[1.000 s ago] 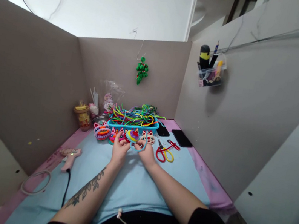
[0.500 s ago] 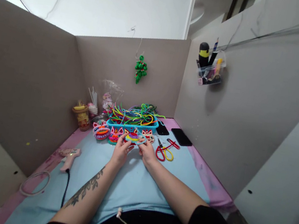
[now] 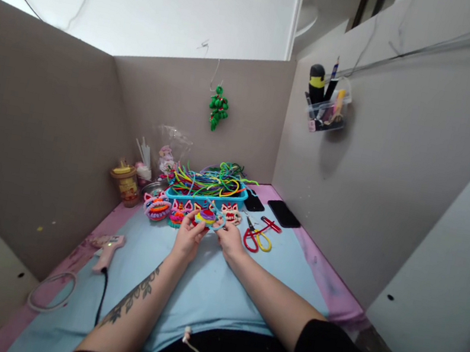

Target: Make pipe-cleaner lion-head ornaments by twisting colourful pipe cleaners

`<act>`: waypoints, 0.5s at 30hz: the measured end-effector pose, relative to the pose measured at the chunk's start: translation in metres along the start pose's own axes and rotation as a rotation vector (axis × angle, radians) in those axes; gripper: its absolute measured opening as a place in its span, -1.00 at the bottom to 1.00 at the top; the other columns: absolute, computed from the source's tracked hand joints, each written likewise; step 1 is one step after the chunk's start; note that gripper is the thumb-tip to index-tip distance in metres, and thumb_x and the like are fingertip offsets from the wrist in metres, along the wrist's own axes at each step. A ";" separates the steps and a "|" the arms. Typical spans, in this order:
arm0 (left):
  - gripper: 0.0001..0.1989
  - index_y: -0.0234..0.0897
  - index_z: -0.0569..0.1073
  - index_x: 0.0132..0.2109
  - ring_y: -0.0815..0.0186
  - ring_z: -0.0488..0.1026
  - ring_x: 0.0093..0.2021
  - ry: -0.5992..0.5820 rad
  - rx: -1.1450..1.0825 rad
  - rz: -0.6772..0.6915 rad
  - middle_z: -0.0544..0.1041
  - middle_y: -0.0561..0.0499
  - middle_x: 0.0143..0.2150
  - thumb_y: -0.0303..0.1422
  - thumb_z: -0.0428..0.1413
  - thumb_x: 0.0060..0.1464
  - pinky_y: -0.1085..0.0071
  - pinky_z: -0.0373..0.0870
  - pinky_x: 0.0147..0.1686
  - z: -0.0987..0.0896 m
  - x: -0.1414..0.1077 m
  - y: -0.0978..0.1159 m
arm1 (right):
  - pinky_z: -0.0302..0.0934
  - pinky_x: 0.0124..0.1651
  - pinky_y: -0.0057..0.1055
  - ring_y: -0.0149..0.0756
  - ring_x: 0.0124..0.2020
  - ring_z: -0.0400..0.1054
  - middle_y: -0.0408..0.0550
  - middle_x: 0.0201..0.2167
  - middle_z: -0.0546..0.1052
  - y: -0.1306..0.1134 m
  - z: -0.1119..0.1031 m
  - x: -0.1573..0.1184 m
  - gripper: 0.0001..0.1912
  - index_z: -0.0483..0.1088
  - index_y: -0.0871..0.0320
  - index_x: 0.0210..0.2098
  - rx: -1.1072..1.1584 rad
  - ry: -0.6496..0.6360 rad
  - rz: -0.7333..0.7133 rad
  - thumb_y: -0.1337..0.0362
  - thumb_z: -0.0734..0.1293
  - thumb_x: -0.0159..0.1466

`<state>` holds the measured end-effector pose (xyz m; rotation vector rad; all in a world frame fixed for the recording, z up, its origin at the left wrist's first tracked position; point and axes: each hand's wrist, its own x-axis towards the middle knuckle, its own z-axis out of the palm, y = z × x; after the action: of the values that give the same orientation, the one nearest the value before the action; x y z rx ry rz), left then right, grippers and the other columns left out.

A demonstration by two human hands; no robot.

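Between my hands, above the blue cloth, is a small coiled pipe cleaner piece (image 3: 206,217) in red, purple, yellow and light blue. My left hand (image 3: 190,233) is closed on its left side, thumb on top. A light blue pipe cleaner (image 3: 223,220) curves off the piece in a loop, and the fingers of my right hand (image 3: 229,240) pinch it at the right. Finished-looking pipe cleaner faces with pointed ears sit just behind: a pink and orange one (image 3: 156,207), a teal and orange one (image 3: 177,214) and a cream and red one (image 3: 231,213). My hands partly hide this row.
A blue basket (image 3: 206,200) of loose pipe cleaners stands behind. Scissors (image 3: 258,237) and a red tool (image 3: 271,224) lie to the right, near two phones, one a black phone (image 3: 283,213). At left are a pink glue gun (image 3: 109,251), a coiled cable (image 3: 52,291) and a drink cup (image 3: 125,183).
The coiled piece has tilted a little in my left hand, and the light blue loop has changed shape beside it. Both hands keep their hold. The whole view has shifted slightly.
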<state>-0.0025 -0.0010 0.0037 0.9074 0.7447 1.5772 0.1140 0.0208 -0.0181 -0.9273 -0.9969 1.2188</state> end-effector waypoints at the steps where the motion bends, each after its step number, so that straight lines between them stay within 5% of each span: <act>1: -0.41 -0.16 0.30 0.00 0.30 0.49 -0.21 -0.003 0.003 0.000 0.51 -0.01 -0.22 -0.31 0.30 -0.23 0.25 0.35 -0.10 0.000 0.000 0.000 | 0.01 -0.56 -0.51 -0.42 -0.60 0.18 -0.22 -0.67 0.34 0.000 0.000 0.000 -0.75 0.37 0.18 -0.52 -0.014 -0.003 -0.015 0.13 0.39 -0.09; 11: -0.34 -0.19 0.28 0.05 0.37 0.48 -0.35 0.028 -0.048 -0.034 0.52 0.05 -0.33 -0.33 0.32 -0.24 0.38 0.35 -0.23 -0.001 0.001 0.004 | 0.02 -0.49 -0.50 -0.47 -0.59 0.14 -0.25 -0.63 0.35 -0.001 -0.002 -0.003 -0.65 0.37 0.16 -0.39 0.012 -0.190 -0.021 0.17 0.47 -0.14; 15: -0.34 -0.21 0.27 0.05 0.43 0.45 -0.44 0.032 0.013 -0.016 0.50 0.08 -0.41 -0.33 0.32 -0.24 0.45 0.34 -0.31 0.001 -0.001 0.003 | 0.11 -0.41 -0.44 -0.39 -0.51 0.23 -0.18 -0.54 0.42 0.002 0.000 -0.005 -0.63 0.38 0.14 -0.36 -0.058 -0.137 -0.111 0.14 0.48 -0.13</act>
<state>-0.0035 -0.0021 0.0069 0.8855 0.7835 1.5771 0.1133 0.0163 -0.0207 -0.8301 -1.1829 1.1766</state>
